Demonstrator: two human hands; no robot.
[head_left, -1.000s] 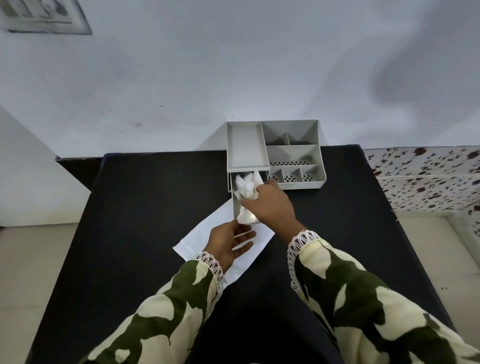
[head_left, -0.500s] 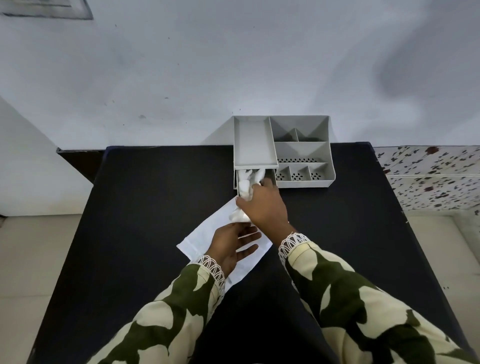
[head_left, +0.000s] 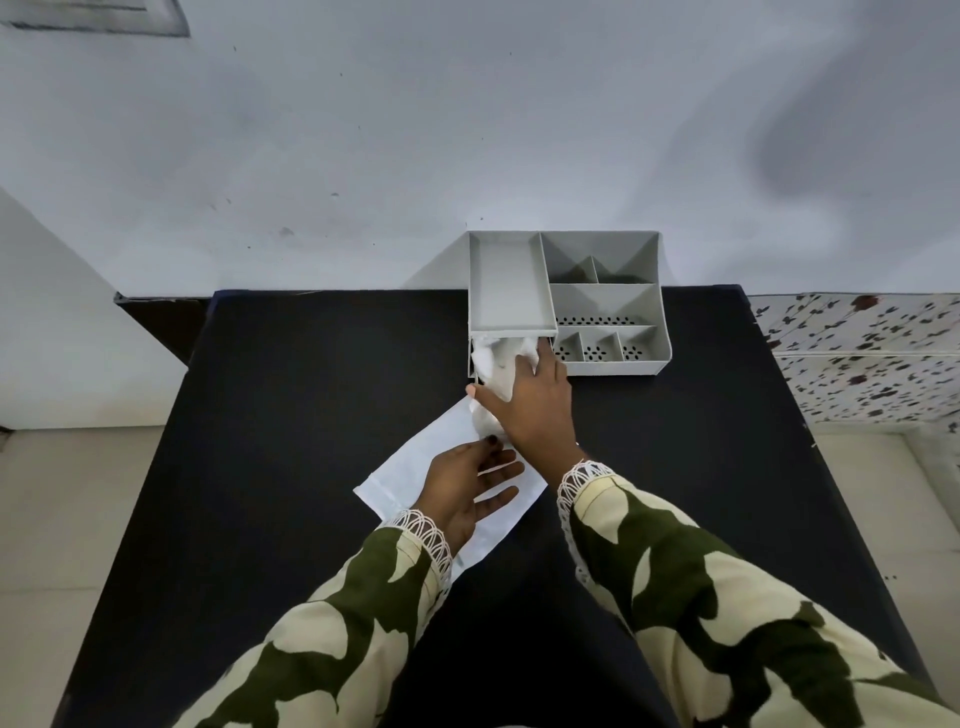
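as right hand (head_left: 530, 410) presses white cloth (head_left: 441, 436), long axis (diagonal) toward organizer (head_left: 613, 368)

My right hand (head_left: 530, 410) lies on a crumpled white cloth (head_left: 493, 364) and presses it with fingers stretched out. The far end of the cloth sits in the open slot at the near left corner of the grey box (head_left: 602, 306). The near end of the cloth pokes out under my palm. The grey box has many little rooms and stands at the far edge of the black table (head_left: 311, 415), against the white wall (head_left: 467, 130). My left hand (head_left: 467, 493) rests on a flat white cloth (head_left: 410, 467), fingers straight and spread. The flat cloth lies near me, slanted on the table. My sleeves are green and cream with lace cuffs. A flowery top (head_left: 857, 353) is at the right.
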